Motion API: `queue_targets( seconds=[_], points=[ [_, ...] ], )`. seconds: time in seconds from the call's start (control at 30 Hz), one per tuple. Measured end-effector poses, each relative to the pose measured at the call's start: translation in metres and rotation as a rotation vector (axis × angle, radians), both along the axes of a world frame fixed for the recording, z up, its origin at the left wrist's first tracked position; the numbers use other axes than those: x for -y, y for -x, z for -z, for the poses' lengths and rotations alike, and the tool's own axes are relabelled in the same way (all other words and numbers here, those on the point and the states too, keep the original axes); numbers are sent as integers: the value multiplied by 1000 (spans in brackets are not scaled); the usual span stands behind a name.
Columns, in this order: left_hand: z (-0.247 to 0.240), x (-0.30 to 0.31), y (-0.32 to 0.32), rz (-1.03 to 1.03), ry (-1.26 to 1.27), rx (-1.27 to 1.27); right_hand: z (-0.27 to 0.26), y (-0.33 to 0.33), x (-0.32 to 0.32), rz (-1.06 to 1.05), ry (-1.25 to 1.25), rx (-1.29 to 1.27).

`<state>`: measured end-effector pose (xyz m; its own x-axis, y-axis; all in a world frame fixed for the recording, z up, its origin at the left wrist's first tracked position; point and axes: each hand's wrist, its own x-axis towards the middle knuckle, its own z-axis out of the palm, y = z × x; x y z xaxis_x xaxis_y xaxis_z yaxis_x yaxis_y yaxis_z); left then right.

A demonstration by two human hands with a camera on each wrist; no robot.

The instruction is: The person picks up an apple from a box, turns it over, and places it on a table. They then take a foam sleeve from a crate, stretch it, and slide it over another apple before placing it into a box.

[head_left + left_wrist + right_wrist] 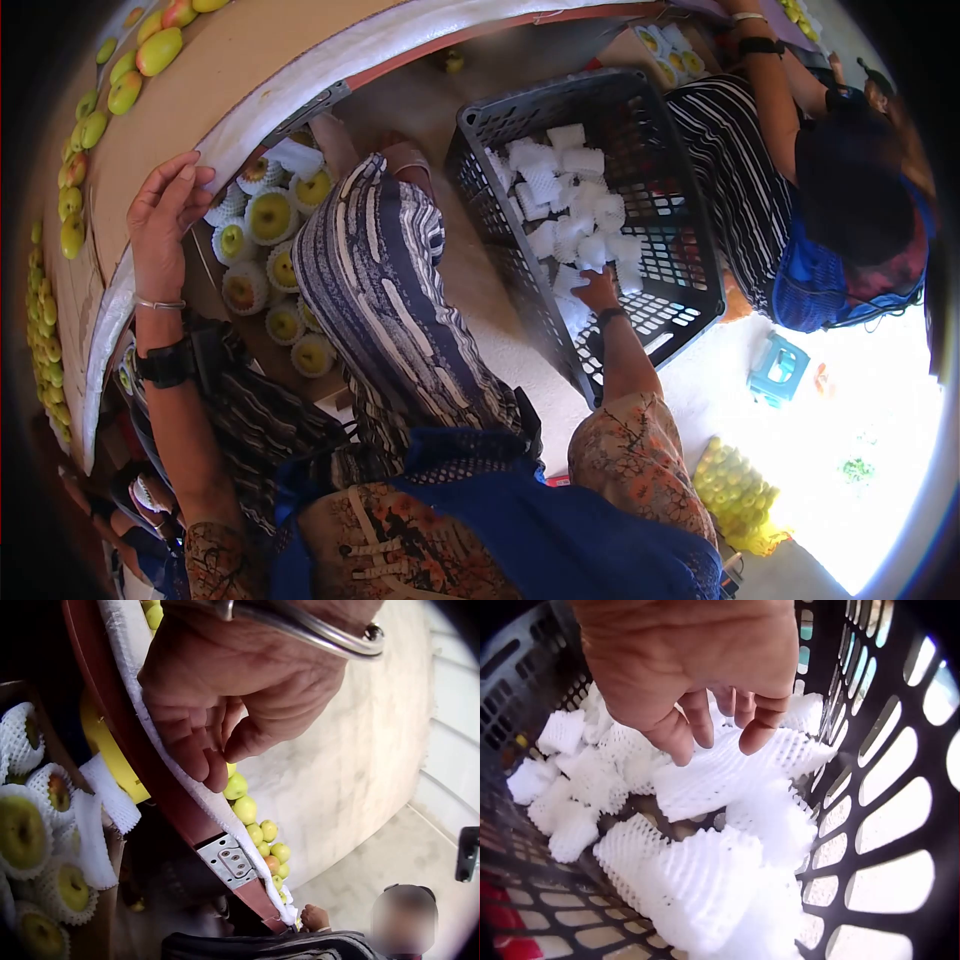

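My right hand (697,675) reaches down into a black plastic crate (700,300), over a pile of white foam net sleeves (560,190). Its fingers are slightly bent and spread, with the fingertips right at the edge of one foam net sleeve (727,769). At the padded edge (240,140) of the sorting table, my left hand (165,210) rests with loosely bent fingers and nothing between them. Below that edge, apples (270,216) in foam nets fill a cardboard box (112,900), several of them yellow-green.
Loose apples (93,129) line the table's far side. Another person in a striped garment (735,170) stands beyond the crate. A blue stool (778,368) and a yellow net bag of fruit (735,490) are on the floor at right. A metal hinge plate (227,860) joins the table rim.
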<state>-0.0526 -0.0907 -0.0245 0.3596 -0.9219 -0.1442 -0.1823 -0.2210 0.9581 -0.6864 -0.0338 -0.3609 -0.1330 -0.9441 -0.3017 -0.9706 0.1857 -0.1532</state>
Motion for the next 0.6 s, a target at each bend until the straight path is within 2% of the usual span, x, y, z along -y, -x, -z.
queue_targets(
  seconds=[0.07, 0.17, 0.27, 0.33, 0.4, 0.5, 0.57, 0.6],
  points=[
    [0, 0, 1, -7, 0, 12, 18, 1, -2, -61, -67, -80],
    [-2, 1, 4, -16, -7, 32, 16, 13, 14, -62, -304, 46],
    [-1, 1, 3, -7, -9, 29, 17, 37, 31, -619, -275, -258],
    [0, 1, 2, 3, -9, 27, 31, 65, 30, -263, -190, 65],
    [0, 2, 2, 8, -10, 33, 22, 78, 36, -433, -217, -157],
    [3, 0, -1, 16, 9, 6, -28, 57, 35, -428, -125, -390],
    [3, 0, 0, 15, 17, 8, 2, 77, 34, -174, -35, -346],
    [2, 0, 0, 14, 21, 9, -8, 70, 36, -36, -28, -315]
  ],
)
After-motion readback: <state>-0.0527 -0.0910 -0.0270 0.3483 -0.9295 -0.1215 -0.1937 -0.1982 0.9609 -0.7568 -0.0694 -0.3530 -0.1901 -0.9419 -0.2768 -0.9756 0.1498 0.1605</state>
